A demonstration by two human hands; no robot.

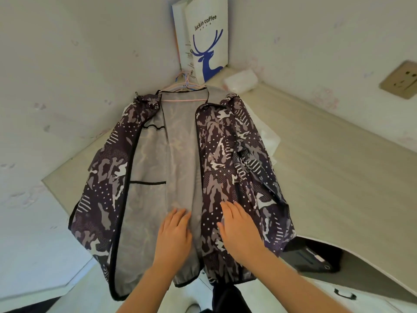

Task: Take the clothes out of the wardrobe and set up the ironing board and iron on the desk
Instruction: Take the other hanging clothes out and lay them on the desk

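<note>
**Jacket flat on desk, both hands on it**

A dark camouflage-print jacket with grey lining (pixel 216 168) lies opened out on the pale cream desk (pixel 327 159), hem hanging over the near edge. A pink wire hanger (pixel 185 93) sits in its collar. Left hand (pixel 174 233): fingers straight, lying flat on the grey lining. Right hand (pixel 239 229): fingers straight, lying flat on the patterned front panel. A white paper bag with a blue deer print (pixel 206 39) stands in the corner behind.
</note>
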